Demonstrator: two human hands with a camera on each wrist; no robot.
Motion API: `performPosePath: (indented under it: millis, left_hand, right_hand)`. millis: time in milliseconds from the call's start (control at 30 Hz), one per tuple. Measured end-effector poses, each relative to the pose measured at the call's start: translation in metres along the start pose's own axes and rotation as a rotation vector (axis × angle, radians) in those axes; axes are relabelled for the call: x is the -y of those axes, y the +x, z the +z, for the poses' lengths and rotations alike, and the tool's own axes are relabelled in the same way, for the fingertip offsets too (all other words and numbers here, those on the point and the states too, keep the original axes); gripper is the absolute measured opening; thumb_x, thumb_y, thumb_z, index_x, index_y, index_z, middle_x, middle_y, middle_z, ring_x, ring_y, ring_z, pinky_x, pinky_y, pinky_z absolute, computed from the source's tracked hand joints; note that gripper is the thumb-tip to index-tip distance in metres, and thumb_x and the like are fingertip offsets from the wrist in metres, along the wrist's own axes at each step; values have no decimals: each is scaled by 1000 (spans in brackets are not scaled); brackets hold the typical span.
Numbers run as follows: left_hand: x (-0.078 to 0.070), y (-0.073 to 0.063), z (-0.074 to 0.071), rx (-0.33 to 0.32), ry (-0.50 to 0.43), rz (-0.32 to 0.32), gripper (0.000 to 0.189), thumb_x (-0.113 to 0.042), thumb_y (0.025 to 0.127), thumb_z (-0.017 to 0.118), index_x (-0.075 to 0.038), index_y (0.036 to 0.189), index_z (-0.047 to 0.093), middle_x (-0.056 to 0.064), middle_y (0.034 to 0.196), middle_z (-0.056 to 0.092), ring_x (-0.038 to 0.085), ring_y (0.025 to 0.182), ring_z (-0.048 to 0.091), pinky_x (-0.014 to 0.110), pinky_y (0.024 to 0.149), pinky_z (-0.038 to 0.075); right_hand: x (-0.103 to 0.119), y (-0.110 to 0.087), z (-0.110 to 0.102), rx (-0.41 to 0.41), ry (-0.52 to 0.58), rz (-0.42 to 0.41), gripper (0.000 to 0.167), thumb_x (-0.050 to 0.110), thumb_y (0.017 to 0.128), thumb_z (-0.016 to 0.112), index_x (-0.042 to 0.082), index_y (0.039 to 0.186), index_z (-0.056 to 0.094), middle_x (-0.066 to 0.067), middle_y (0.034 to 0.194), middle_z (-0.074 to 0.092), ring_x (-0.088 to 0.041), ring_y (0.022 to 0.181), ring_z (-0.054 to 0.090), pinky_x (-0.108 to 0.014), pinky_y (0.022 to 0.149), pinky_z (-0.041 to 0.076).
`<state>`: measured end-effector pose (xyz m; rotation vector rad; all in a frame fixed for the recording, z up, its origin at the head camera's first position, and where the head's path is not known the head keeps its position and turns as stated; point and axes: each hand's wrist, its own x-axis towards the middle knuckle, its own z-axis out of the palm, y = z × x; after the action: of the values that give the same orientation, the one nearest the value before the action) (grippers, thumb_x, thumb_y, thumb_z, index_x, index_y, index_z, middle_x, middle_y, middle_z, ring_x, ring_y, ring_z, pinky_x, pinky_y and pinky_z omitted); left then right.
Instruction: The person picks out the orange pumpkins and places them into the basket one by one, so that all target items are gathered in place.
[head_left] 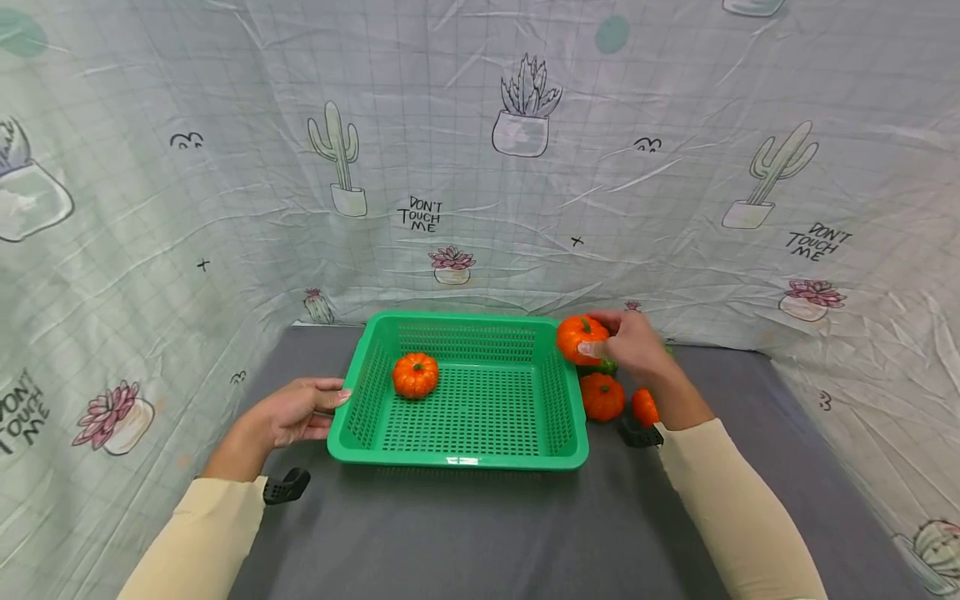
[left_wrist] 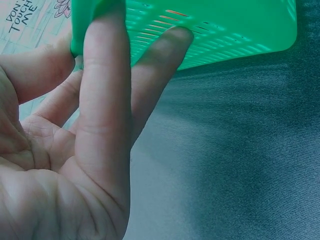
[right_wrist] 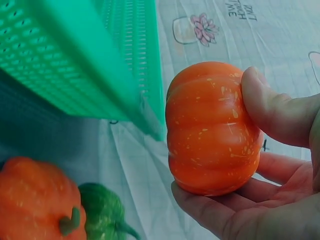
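Observation:
My right hand (head_left: 633, 346) grips a small orange pumpkin (head_left: 576, 337), thumb on one side and fingers on the other. In the right wrist view this pumpkin (right_wrist: 212, 130) is held up beside the basket's rim. My left hand (head_left: 303, 410) holds the left rim of the green plastic basket (head_left: 457, 461), thumb at the rim and fingers against the outer wall. Inside the basket, toward its left, lies another orange pumpkin (head_left: 416, 375). The left wrist view shows the fingers (left_wrist: 105, 90) touching the basket's underside and wall.
Right of the basket stand an orange pumpkin (head_left: 602, 397), another orange one (head_left: 643, 407) partly hidden by the right wrist, and a green pumpkin (right_wrist: 102, 210). A dark grey cloth (head_left: 450, 542) covers the table. Printed curtains (head_left: 465, 167) enclose the back and sides.

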<state>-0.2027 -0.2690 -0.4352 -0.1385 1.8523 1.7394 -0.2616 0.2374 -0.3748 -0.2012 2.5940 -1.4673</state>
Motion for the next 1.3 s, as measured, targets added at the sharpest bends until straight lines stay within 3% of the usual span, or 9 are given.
performPosePath:
  millis: [333,767,1033,1300]
  left_hand:
    - [-3,1,0,-14,10,-4,67,-21,107,61,5,161,30,0,100,78,15,90,78,37,84,66]
    - [-3,3,-1,-14,8,-3,64,-21,107,62,4,159,35,0,99,77,15,89,78,36,83,66]
    - [-2,2,0,-20,4,-3,63,-21,106,62,5,158,36,1,99,77,15,89,78,36,83,66]
    - [-1,0,1,-23,5,0,61,-21,107,62,5,157,39,0,99,78,15,89,78,36,83,66]
  right_hand:
    - [9,11,14,53,25,-10,65,5,97,73,-3,155,45,-27,150,55,-40,128,61,-40,102,58]
    - [19,20,32,87,34,-30,59,4,96,74,-3,150,52,-26,143,60,-38,122,62,-44,103,56]
    - [25,25,45,128,74,-17,58,2,95,73,0,150,53,-25,143,61,-37,120,64,-40,97,59]
    - [30,28,56,151,96,-56,56,-1,94,74,-3,147,55,-27,138,63,-35,114,65,-35,92,60]
